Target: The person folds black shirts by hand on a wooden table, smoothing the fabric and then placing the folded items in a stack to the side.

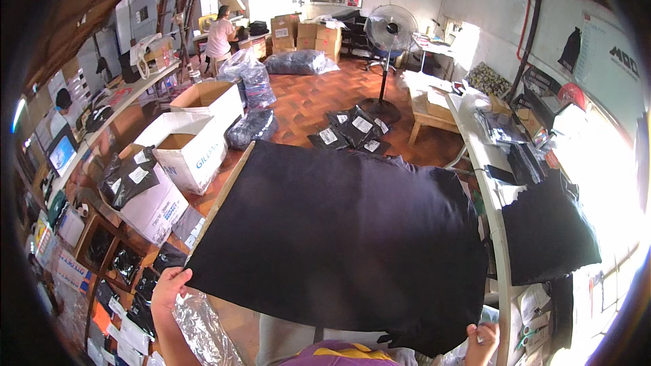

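Note:
A large piece of black fabric (335, 234), maybe a garment, is spread out flat in front of my body. My left hand (172, 287) pinches its near left corner between thumb and fingers. At the near right corner, my right hand (482, 338) is closed with the cloth's edge beside its fingertips; its grip is partly hard to see. A pale strip (224, 193) runs along the cloth's left edge. What supports the middle of the cloth is hidden beneath it.
White cartons (190, 150) and black packages (137, 175) stand to the left. More labelled black packages (356, 127) lie on the floor near a stand fan (391, 28). A long shelf (496, 223) holding dark cloth (552, 229) runs along the right. A person (219, 35) is at the far table.

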A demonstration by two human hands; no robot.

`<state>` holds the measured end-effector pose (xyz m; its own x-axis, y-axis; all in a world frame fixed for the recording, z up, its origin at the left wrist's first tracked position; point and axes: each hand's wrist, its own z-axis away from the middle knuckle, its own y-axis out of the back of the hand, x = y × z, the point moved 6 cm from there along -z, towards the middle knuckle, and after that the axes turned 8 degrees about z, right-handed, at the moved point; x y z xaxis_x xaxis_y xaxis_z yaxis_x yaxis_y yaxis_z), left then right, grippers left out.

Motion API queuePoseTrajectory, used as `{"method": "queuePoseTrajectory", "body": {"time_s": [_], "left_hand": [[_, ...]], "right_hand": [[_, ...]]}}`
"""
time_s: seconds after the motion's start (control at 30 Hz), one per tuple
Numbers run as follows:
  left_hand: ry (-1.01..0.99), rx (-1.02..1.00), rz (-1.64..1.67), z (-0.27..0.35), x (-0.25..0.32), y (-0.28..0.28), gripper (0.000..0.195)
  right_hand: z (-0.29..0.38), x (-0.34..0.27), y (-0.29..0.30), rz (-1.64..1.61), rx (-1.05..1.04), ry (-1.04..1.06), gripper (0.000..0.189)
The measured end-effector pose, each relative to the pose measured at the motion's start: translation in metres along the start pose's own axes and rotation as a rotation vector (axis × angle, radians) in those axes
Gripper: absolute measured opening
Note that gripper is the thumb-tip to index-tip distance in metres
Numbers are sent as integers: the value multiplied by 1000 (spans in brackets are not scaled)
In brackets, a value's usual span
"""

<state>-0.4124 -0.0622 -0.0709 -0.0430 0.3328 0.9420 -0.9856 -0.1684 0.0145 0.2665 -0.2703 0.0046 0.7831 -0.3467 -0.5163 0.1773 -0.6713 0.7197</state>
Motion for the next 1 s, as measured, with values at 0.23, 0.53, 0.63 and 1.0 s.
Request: {"method": "queuePoseTrajectory", "body": {"time_s": [0.23, 0.53, 0.63, 1.0], "left_hand": [[-708, -289, 288, -61, 91, -59, 79], [-395, -287, -304, -183, 100, -139, 75], [-353, -219, -326, -165, 82, -114, 71], [-600, -85, -390, -131, 70, -78, 17]], "right_hand": [[-124, 13, -24, -608, -653, 303, 42], [-229, 89, -171, -560, -794, -267, 51], [-206, 103, -163, -537, -596, -51, 41], [-136, 157, -141, -823, -177, -396, 24]]}}
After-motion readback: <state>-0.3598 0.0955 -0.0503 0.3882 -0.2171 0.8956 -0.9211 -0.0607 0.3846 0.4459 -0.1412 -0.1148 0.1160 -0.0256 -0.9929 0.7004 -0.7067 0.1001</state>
